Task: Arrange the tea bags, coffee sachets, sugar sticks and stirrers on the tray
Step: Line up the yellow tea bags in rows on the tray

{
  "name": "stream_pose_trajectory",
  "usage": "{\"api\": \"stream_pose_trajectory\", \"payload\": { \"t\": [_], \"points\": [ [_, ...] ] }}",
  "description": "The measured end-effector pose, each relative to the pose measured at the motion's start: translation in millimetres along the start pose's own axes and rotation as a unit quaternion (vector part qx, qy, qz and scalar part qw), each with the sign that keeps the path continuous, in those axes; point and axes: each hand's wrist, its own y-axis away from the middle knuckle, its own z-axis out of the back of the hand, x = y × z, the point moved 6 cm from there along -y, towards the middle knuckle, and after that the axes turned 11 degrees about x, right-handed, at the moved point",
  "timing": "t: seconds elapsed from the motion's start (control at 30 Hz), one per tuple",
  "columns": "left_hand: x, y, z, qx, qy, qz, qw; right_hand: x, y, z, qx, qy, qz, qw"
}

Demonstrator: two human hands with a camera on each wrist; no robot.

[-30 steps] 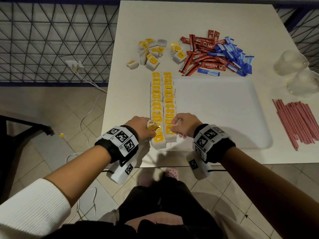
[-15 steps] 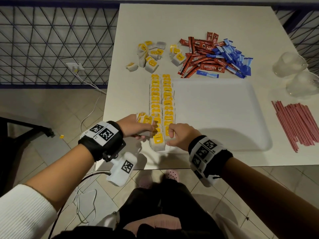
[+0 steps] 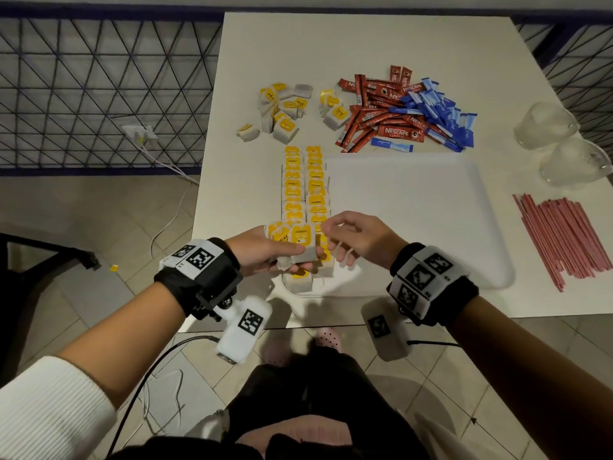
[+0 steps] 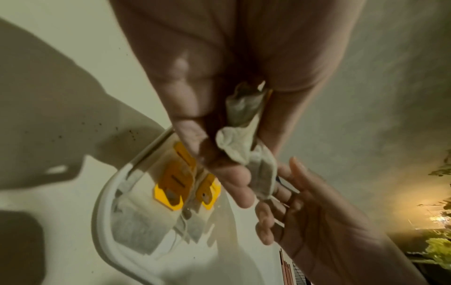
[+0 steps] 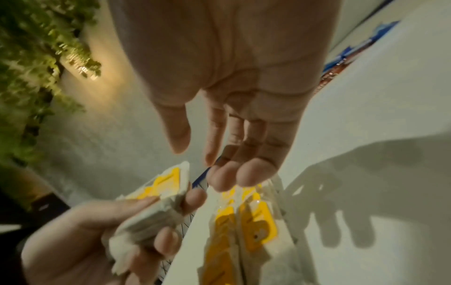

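My left hand grips a small bunch of yellow-tagged tea bags just above the near left corner of the white tray. The left wrist view shows the crumpled bags between thumb and fingers. My right hand hovers beside them, fingers relaxed and empty, as the right wrist view confirms. Two neat rows of tea bags lie along the tray's left side. Beyond the tray are loose tea bags, red coffee sachets and blue sugar sticks. Pink stirrers lie to the right.
Two upturned clear glasses stand at the table's right edge behind the stirrers. The table's left edge runs close beside the tea bag rows, with a metal grille and floor beyond it. A cable lies on the floor at left.
Both hands have lifted off the near end of the tea bag rows. The left hand now holds its bags higher, and the right hand has opened and moved toward them.
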Motion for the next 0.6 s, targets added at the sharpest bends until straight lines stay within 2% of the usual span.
{"api": "stream_pose_trajectory", "payload": {
  "t": [0.1, 0.23, 0.33, 0.4, 0.6],
  "points": [
    [-1, -4, -9, 0.010, -0.003, -0.008, 1.000, 2, 2, -2, 0.017, -0.002, 0.000, 1.000],
    [-4, -9, -19, 0.015, -0.019, -0.031, 0.999, -6, 1, -1, -0.004, 0.022, 0.000, 1.000],
    [-3, -10, -17, -0.014, -0.017, -0.037, 0.999, -13, 1, 2, -0.010, 0.021, -0.009, 1.000],
    [2, -9, -13, -0.042, -0.033, -0.018, 0.998, -19, 2, 4, -0.013, 0.027, -0.014, 0.999],
    [15, -5, -12, -0.068, -0.102, 0.024, 0.992, -33, 3, 4, 0.000, 0.061, -0.034, 0.998]
  ]
}}
